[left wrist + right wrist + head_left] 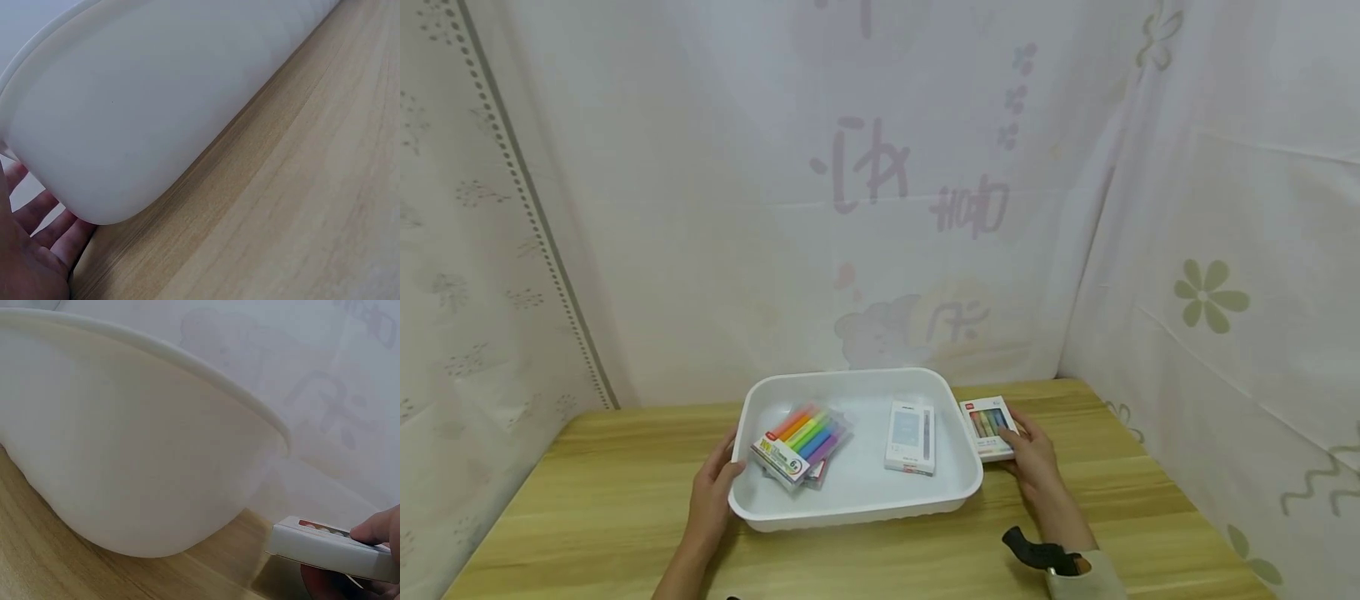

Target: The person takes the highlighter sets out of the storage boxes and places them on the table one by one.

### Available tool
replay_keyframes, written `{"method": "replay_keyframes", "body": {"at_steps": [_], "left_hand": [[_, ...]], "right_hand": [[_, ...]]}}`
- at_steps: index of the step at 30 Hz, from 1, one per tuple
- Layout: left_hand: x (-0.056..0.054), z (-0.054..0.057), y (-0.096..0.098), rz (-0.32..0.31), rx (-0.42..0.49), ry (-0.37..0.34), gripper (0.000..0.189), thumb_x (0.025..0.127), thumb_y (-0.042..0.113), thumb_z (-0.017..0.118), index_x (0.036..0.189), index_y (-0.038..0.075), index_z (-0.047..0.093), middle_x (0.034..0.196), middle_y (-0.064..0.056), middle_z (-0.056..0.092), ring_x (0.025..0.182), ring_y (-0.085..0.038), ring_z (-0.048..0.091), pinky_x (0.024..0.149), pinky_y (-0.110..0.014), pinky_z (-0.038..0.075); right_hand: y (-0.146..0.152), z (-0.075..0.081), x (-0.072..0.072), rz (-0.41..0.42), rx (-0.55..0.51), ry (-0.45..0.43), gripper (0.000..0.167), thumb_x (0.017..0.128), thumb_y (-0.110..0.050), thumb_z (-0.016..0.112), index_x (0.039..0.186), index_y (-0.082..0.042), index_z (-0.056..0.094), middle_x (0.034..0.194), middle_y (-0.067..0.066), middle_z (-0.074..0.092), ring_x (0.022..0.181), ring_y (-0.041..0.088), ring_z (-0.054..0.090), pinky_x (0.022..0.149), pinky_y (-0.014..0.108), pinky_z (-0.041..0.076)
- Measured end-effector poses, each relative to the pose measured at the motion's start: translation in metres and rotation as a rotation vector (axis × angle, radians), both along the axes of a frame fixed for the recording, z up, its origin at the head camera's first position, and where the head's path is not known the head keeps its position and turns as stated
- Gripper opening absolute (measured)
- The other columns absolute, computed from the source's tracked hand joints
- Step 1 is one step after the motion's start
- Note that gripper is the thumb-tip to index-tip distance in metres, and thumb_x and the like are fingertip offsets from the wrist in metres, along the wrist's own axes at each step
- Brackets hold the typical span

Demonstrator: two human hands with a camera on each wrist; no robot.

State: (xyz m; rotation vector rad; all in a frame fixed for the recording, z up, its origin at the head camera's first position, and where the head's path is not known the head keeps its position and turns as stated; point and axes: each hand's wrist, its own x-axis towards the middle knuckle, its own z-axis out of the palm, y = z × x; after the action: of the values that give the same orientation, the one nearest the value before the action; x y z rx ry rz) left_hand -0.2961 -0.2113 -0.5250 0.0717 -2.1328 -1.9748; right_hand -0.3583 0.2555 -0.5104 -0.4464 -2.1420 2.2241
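A white plastic bin [853, 517] stands on the wooden table. My left hand [711, 492] grips its left side, thumb over the rim and fingers along the outer wall; in the left wrist view, those fingers [47, 219] lie against the bin's end. To the right of the bin, my right hand [1033, 458] holds a small white box of coloured sticks [988, 452], seen through a window. The right wrist view shows this box [325, 550] edge-on above the table, thumb on top and fingers beneath. Inside the bin, a pack of rainbow highlighters [805, 437] lies on the left.
On the bin's right floor lies a white box with a pen picture [910, 437]. Another pack shows partly under the highlighters. A wooden table [587, 500] extends on both sides, and a patterned white curtain [700, 250] hangs behind. A black strap [1041, 552] crosses the right wrist.
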Motion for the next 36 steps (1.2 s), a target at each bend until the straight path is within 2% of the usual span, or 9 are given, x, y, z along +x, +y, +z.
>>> {"method": "replay_keyframes", "body": {"at_steps": [13,15,18,21,25,28,32,36], "left_hand": [[0.0,0.001,-0.001,-0.006,-0.004,-0.028,0.056,0.101,0.009,0.044,0.157,0.012,0.038,0.157,-0.025,0.042,0.11,0.009,0.056,0.088,-0.014,0.051],[0.0,0.001,-0.001,-0.007,-0.003,-0.031,0.056,0.101,0.009,0.044,0.157,0.013,0.038,0.157,-0.024,0.042,0.11,0.01,0.056,0.088,-0.014,0.051],[0.0,0.002,-0.001,-0.01,0.002,-0.036,0.056,0.101,0.009,0.043,0.157,0.014,0.038,0.158,-0.023,0.041,0.109,0.011,0.055,0.088,-0.014,0.051],[0.0,0.002,0.0,-0.017,0.004,-0.037,0.056,0.101,0.009,0.043,0.157,0.014,0.038,0.158,-0.024,0.041,0.11,0.011,0.055,0.088,-0.014,0.051],[0.0,0.002,0.0,-0.019,0.005,-0.038,0.056,0.101,0.009,0.043,0.157,0.013,0.038,0.158,-0.025,0.041,0.109,0.011,0.056,0.087,-0.014,0.051],[0.0,0.002,0.0,-0.015,0.002,-0.036,0.056,0.101,0.009,0.043,0.157,0.013,0.038,0.157,-0.025,0.042,0.107,0.011,0.056,0.087,-0.015,0.052],[-0.001,0.001,0.0,-0.011,-0.01,-0.036,0.056,0.101,0.009,0.044,0.156,0.014,0.039,0.155,-0.026,0.044,0.106,0.011,0.057,0.086,-0.015,0.052],[-0.001,0.001,-0.001,-0.008,-0.014,-0.04,0.056,0.101,0.009,0.043,0.156,0.014,0.039,0.156,-0.025,0.043,0.108,0.009,0.058,0.087,-0.014,0.051]], "right_hand": [[-0.003,-0.007,-0.003,-0.019,0.047,0.013,0.063,0.105,-0.015,0.05,0.162,-0.014,0.023,0.158,0.027,0.036,0.086,-0.002,0.065,0.075,0.02,0.057],[-0.005,-0.008,-0.003,-0.027,0.088,0.018,0.063,0.105,-0.016,0.052,0.161,-0.013,0.025,0.157,0.027,0.038,0.088,-0.001,0.064,0.074,0.019,0.057],[-0.007,-0.009,-0.003,-0.031,0.204,0.028,0.065,0.102,-0.018,0.058,0.16,-0.011,0.03,0.154,0.029,0.042,0.096,0.004,0.062,0.074,0.015,0.054],[-0.01,-0.008,-0.003,-0.032,0.315,0.031,0.069,0.099,-0.019,0.064,0.158,-0.007,0.031,0.15,0.031,0.046,0.104,0.011,0.06,0.073,0.011,0.05],[-0.013,-0.008,-0.002,-0.04,0.404,0.021,0.073,0.095,-0.017,0.069,0.157,-0.004,0.032,0.145,0.031,0.05,0.114,0.024,0.059,0.073,0.011,0.048],[-0.014,-0.009,-0.002,-0.046,0.461,0.026,0.074,0.094,-0.015,0.069,0.157,-0.002,0.032,0.146,0.03,0.049,0.123,0.033,0.055,0.084,0.018,0.049],[-0.016,-0.01,-0.002,-0.051,0.526,0.056,0.075,0.093,-0.015,0.069,0.156,-0.001,0.032,0.148,0.031,0.046,0.129,0.04,0.051,0.103,0.04,0.047],[-0.016,-0.01,0.0,-0.048,0.585,0.081,0.073,0.092,-0.015,0.068,0.155,0.001,0.033,0.149,0.032,0.045,0.13,0.043,0.05,0.109,0.053,0.043]]}}
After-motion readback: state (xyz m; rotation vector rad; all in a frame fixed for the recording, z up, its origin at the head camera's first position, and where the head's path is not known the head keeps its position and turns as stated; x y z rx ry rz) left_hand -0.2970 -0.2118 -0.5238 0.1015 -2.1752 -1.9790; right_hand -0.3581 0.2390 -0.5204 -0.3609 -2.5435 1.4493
